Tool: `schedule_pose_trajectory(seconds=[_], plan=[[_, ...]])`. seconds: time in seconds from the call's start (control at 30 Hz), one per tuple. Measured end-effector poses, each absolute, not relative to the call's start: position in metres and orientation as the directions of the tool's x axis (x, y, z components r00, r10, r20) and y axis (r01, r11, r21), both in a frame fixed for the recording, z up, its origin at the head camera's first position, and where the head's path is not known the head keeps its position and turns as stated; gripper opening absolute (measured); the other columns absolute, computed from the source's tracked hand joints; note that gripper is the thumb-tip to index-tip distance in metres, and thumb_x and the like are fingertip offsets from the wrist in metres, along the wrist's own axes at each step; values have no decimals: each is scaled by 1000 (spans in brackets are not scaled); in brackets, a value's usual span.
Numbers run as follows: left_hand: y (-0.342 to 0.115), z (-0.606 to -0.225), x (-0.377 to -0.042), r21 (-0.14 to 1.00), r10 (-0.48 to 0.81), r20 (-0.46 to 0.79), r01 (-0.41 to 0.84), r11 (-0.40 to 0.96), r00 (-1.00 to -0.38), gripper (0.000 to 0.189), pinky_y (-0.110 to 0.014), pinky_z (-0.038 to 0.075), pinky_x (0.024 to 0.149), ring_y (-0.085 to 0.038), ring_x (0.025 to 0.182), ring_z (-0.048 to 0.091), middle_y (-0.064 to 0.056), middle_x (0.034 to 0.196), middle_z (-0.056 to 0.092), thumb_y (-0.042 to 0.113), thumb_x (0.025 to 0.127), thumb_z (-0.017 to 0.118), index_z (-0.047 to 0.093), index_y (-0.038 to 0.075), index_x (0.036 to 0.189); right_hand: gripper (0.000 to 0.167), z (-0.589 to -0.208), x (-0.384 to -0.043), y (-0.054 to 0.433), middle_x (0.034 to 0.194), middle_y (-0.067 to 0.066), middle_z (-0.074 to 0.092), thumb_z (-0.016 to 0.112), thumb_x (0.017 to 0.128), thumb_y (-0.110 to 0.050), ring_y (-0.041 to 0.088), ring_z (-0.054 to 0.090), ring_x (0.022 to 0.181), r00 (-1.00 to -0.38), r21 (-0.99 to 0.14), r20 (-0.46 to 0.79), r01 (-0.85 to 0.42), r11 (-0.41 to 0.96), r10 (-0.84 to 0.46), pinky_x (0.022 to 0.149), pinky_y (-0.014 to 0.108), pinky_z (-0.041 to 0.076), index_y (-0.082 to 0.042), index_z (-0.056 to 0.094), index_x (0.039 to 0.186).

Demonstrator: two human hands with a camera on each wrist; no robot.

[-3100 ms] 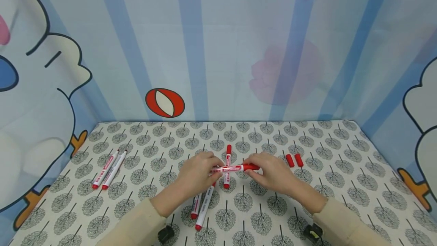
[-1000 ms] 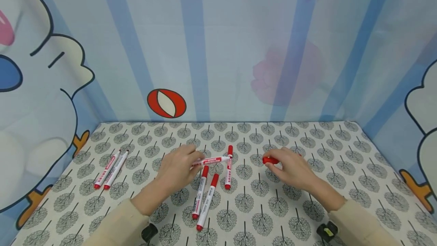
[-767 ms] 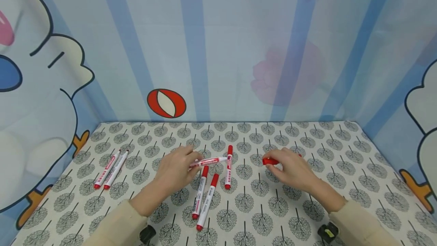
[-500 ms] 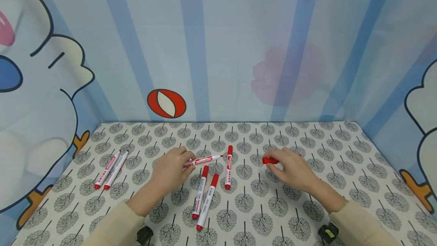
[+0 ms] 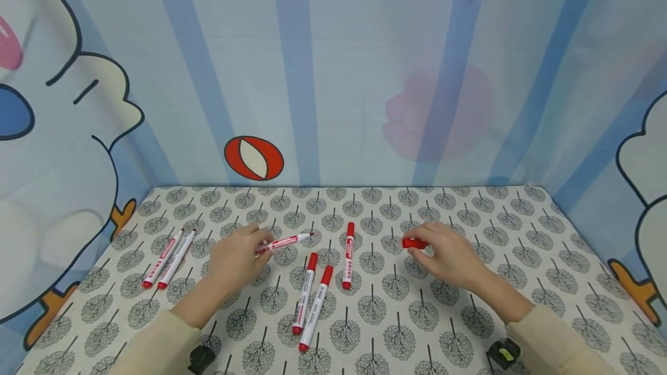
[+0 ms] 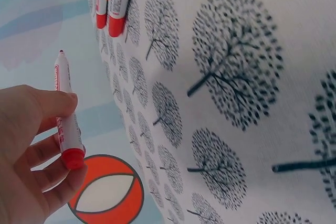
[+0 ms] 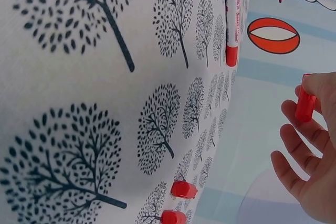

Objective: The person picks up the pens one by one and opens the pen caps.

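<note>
My left hand (image 5: pixel 237 259) pinches an uncapped red whiteboard marker (image 6: pixel 67 108) between thumb and fingers, its bare tip pointing away from the palm. In the head view that marker slants up to the right, left of the capped ones. My right hand (image 5: pixel 443 253) pinches a loose red marker cap (image 7: pixel 305 103) between thumb and forefinger, the other fingers spread. Between the hands lie three capped red markers: one nearly upright in view (image 5: pixel 348 256), and a close pair, marker (image 5: pixel 305 294) and marker (image 5: pixel 316 309).
Two uncapped markers, one (image 5: pixel 164 259) beside the other (image 5: pixel 177 259), lie at the left. Two loose red caps, one (image 7: pixel 184 189) near the other (image 7: pixel 173 217), rest on the tree-print cloth (image 5: pixel 396 334); the right hand hides them from the head view. A striped backdrop (image 5: pixel 333 74) stands behind.
The cap has come off the marker; the hands have parted, right hand keeping the cap. My left hand has since carried the marker farther left, while the right stays nearly still.
</note>
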State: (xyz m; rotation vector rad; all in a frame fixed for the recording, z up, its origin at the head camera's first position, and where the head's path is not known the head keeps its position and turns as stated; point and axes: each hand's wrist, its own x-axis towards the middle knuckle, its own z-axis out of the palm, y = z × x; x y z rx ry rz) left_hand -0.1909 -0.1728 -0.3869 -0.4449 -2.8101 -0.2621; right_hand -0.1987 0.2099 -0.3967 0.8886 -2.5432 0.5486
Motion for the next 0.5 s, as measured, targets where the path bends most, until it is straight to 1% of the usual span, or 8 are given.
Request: schedule_pose_trajectory(seconds=[0.13, 0.23, 0.4, 0.5], plan=[[-183, -389, -194, 142, 249, 279, 296, 944, -927, 21, -21, 36, 42, -10, 62, 52, 4, 78, 57, 21, 75, 74, 68, 19, 95, 22, -396, -198, 211, 87, -8, 63, 71, 77, -15, 5, 56, 76, -724, -235, 476, -652, 721, -499, 64, 22, 48, -17, 67, 99], [-190, -388, -195, 154, 227, 282, 278, 948, -932, 21, -21, 38, 43, -11, 61, 53, 2, 79, 59, 20, 75, 74, 68, 16, 94, 23, -396, -198, 212, 86, -8, 62, 71, 77, -16, 5, 54, 75, -728, -234, 471, -648, 725, -498, 63, 22, 47, -17, 67, 100], [-203, -390, -199, 166, 177, 272, 227, 960, -946, 20, -23, 38, 42, -13, 61, 55, -2, 85, 63, 21, 76, 73, 68, 13, 94, 23, -396, -197, 212, 84, -9, 60, 70, 77, -18, 5, 54, 75, -734, -230, 471, -638, 735, -490, 62, 21, 46, -16, 67, 100], [-211, -390, -200, 168, 147, 254, 193, 967, -956, 21, -25, 37, 41, -15, 61, 54, -2, 84, 63, 21, 76, 73, 68, 13, 95, 23, -397, -197, 213, 84, -8, 60, 71, 77, -17, 6, 54, 74, -726, -227, 482, -644, 731, -490, 62, 22, 46, -15, 67, 100]])
